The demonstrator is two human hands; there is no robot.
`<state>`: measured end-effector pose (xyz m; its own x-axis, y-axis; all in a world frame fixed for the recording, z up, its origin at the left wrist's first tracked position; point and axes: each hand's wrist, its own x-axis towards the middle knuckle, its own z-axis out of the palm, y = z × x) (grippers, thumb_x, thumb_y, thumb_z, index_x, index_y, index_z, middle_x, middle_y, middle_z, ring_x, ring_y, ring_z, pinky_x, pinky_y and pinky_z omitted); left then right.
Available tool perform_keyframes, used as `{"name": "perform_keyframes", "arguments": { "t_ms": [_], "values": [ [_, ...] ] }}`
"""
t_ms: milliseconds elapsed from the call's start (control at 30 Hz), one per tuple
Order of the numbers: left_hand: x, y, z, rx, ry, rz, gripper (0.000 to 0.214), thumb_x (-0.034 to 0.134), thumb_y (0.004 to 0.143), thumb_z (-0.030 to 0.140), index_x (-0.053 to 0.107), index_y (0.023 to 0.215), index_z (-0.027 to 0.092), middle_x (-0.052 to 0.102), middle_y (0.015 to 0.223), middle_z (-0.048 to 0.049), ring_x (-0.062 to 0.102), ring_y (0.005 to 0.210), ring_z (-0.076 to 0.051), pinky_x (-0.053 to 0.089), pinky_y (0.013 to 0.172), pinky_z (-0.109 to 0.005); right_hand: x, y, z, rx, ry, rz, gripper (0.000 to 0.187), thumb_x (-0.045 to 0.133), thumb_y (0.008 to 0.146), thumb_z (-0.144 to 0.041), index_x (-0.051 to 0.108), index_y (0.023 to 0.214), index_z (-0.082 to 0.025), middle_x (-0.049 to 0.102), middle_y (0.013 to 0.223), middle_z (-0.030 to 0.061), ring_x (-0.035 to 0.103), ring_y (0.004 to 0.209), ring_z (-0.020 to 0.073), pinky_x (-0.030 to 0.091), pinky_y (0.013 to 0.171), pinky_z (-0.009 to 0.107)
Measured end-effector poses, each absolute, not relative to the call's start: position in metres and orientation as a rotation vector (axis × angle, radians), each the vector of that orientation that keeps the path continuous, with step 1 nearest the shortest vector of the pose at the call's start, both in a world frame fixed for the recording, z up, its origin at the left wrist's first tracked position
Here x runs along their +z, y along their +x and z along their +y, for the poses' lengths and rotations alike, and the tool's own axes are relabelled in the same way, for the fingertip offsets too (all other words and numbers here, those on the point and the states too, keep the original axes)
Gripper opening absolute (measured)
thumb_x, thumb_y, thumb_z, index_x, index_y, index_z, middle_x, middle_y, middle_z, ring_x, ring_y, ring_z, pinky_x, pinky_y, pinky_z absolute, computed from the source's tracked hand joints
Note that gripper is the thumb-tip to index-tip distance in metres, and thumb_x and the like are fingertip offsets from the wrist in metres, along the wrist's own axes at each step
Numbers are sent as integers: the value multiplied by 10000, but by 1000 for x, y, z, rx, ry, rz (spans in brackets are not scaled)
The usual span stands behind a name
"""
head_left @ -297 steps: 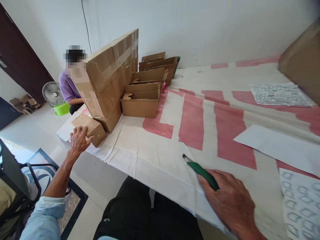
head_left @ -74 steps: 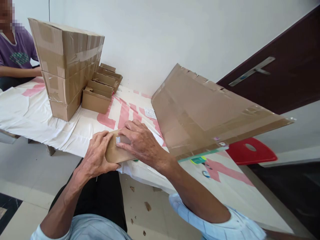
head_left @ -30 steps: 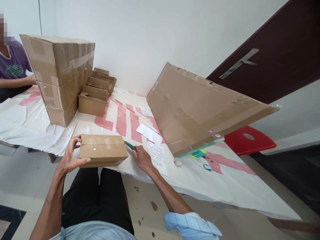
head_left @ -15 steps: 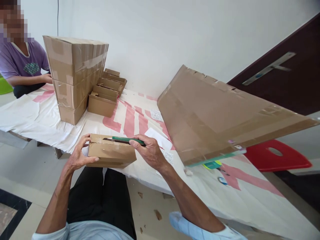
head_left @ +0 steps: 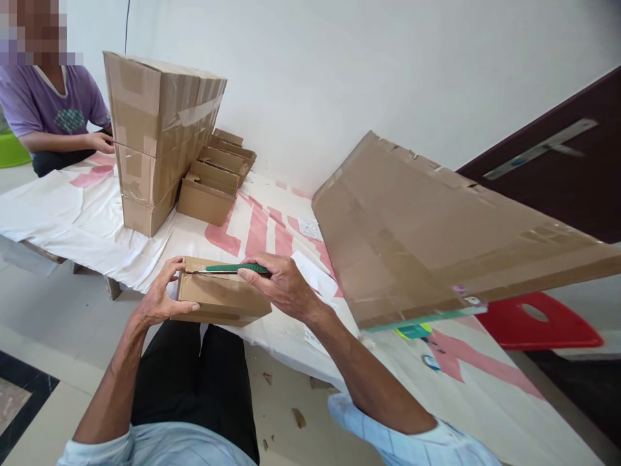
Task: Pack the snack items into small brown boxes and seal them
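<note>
A small taped cardboard box [head_left: 220,299] rests at the near edge of the cloth-covered table [head_left: 92,220], above my lap. My left hand [head_left: 158,299] grips its left end, fingers curled round the corner. My right hand [head_left: 284,285] is closed on a green utility knife [head_left: 233,268], which lies flat along the box's top with its blade tip at the left end of the tape seam.
A tall stack of taped cartons [head_left: 158,139] and several open small boxes [head_left: 208,194] stand at the back left. A large flattened carton [head_left: 436,226] leans at the right. Sticker sheets [head_left: 310,228] lie on the cloth. Another person [head_left: 58,110] sits at the far left. A red stool [head_left: 538,320] stands right.
My right hand took the green knife from the table and brought it onto the box top; the blade now sits further left along the seam. My left hand keeps holding the box.
</note>
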<state>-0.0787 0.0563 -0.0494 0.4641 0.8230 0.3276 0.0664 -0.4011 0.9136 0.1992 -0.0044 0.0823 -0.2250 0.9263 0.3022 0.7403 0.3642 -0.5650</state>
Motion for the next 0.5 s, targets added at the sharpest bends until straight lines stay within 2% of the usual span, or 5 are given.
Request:
{"name": "perform_keyframes", "arguments": {
  "t_ms": [333, 500],
  "values": [
    [-43, -79, 56, 991, 1799, 781, 766, 943, 723, 517, 605, 1368, 279, 441, 1655, -168, 466, 1529, -407, 477, 1179, -581, 95, 197, 7, 303, -1509, -2252, 309, 570, 1043, -421, 767, 895, -236, 751, 858, 38, 640, 775, 185, 415, 699, 305],
    [-41, -79, 59, 976, 1813, 807, 738, 938, 722, 501, 617, 1343, 265, 460, 1631, -170, 472, 1520, -410, 499, 1156, -565, 102, 226, 5, 198, -1567, -2314, 280, 630, 1018, -432, 794, 885, -247, 769, 872, 40, 628, 752, 187, 397, 683, 311]
  ]
}}
